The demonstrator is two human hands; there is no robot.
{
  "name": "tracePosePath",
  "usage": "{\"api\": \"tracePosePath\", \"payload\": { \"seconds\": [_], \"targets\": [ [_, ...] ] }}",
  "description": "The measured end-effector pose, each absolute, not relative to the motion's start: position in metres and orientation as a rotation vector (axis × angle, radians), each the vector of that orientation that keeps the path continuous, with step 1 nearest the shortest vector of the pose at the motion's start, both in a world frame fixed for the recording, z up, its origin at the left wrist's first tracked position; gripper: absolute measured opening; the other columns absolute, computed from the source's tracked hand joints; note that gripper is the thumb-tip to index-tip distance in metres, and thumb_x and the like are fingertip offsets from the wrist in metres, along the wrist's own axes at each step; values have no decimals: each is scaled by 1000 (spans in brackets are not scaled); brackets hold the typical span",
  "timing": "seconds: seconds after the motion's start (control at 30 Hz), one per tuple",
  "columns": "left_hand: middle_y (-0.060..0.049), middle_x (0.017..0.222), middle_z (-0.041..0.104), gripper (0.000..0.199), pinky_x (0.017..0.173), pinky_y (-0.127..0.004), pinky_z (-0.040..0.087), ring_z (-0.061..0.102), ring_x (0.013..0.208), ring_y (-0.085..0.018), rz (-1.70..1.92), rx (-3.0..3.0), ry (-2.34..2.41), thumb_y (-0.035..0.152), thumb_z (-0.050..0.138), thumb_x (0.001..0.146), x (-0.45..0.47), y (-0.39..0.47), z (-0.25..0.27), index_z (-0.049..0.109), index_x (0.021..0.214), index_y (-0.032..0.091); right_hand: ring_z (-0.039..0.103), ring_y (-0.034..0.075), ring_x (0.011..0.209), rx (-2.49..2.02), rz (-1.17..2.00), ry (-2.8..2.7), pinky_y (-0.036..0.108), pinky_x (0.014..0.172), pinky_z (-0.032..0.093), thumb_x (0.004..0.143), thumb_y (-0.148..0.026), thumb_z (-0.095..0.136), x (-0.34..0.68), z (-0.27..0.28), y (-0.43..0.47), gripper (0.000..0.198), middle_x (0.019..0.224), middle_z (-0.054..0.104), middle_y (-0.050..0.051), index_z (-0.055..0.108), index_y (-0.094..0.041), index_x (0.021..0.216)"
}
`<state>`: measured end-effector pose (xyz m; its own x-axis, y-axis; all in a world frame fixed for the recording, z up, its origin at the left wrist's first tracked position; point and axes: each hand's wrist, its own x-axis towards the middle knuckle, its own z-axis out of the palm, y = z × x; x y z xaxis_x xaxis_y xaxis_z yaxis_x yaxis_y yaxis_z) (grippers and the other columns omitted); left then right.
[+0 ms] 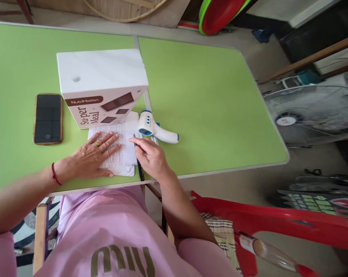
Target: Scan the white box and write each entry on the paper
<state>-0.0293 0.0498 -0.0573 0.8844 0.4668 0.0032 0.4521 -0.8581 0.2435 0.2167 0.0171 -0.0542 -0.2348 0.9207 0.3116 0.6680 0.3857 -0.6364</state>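
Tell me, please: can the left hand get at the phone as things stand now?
Probably yes. The left hand lies flat on the papers, and only green tabletop shows between it and the phone; the white box stands beside that path, not across it.

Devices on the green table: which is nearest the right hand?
The white thermometer gun, just beyond the right hand; the dark-screened phone lies left of the box.

Green tabletop (214, 104) crossed by metal seam strip (136, 43). Dark-screened smartphone (47, 119) laid face up at left. NutriMotion Super Meal carton (101, 71) stood upright to its right. Paper sheets (130, 153) covered in writing, partly hidden by carton. Infrared thermometer (160, 132) laid across seam strip, beside sheets.
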Motion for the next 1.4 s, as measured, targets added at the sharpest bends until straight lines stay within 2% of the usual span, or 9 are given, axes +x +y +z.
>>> {"api": "tracePosePath", "payload": {
  "seconds": [0.13, 0.23, 0.33, 0.43, 0.63, 0.83, 1.0, 1.2, 1.4],
  "targets": [
    [-22, 162, 11, 89, 121, -57, 9, 11, 151, -38, -39, 2842, 841, 67, 49, 94, -25, 42, -48, 26, 155, 7, 63, 19, 86, -1204, 706, -1839, 36, 78, 58, 98, -26, 42, 238, -53, 20, 34, 96, 64, 7, 62, -25, 126],
    [-21, 163, 10, 87, 121, -56, 10, 10, 151, -37, -86, 2833, 848, 65, 49, 94, -24, 42, -45, 25, 156, 8, 63, 20, 91, -1129, 834, -1758, 37, 82, 58, 95, -34, 54, 243, -55, 19, 44, 101, 61, 7, 51, -26, 137],
    [-20, 163, 12, 84, 121, -55, 12, 11, 152, -36, -99, 2822, 824, 61, 53, 94, -26, 45, -44, 26, 155, 10, 61, 16, 75, -1116, 904, -1654, 32, 70, 56, 90, -37, 63, 238, -57, 21, 33, 84, 60, 2, 60, -26, 121],
    [-22, 162, 16, 83, 121, -56, 15, 14, 151, -38, -29, 2844, 804, 57, 58, 93, -26, 46, -44, 30, 153, 8, 55, 12, 61, -1100, 964, -1540, 27, 56, 49, 95, -41, 54, 229, -56, 28, 23, 72, 58, 0, 69, -24, 100],
    [-21, 149, 44, 57, 112, -50, 34, 44, 135, -36, 118, 2963, 614, 40, 66, 92, -18, 38, -34, 52, 137, 7, 51, 10, 52, -1158, 898, -1581, 24, 50, 42, 88, -32, 57, 218, -63, 45, 18, 59, 56, -3, 69, -20, 83],
    [-18, 145, 49, 44, 89, -41, 48, 56, 114, -29, 123, 3050, 620, 32, 55, 99, -12, 27, -30, 54, 134, 5, 46, 8, 45, -1205, 732, -1640, 22, 44, 37, 78, -23, 60, 214, -69, 42, 3, 57, 56, -5, 61, -20, 78],
    [-17, 144, 51, 45, 74, -37, 50, 61, 98, -26, 116, 3070, 636, 30, 58, 96, -11, 26, -31, 55, 132, 4, 43, 8, 42, -1196, 647, -1652, 21, 41, 35, 78, -22, 60, 213, -68, 41, 8, 53, 53, -7, 54, -21, 72],
    [-18, 145, 50, 45, 70, -36, 50, 64, 91, -24, 96, 3087, 644, 30, 59, 95, -9, 27, -29, 54, 132, 5, 48, 9, 47, -1132, 485, -1779, 23, 46, 39, 82, -20, 59, 212, -66, 41, 11, 58, 56, -6, 53, -22, 73],
    [-17, 142, 53, 41, 67, -35, 48, 64, 87, -23, 173, 3058, 647, 30, 57, 94, -9, 28, -31, 56, 128, 6, 50, 9, 51, -1115, 513, -1834, 23, 50, 42, 85, -19, 59, 214, -70, 39, 13, 60, 57, -6, 53, -22, 74]
  ]
}}
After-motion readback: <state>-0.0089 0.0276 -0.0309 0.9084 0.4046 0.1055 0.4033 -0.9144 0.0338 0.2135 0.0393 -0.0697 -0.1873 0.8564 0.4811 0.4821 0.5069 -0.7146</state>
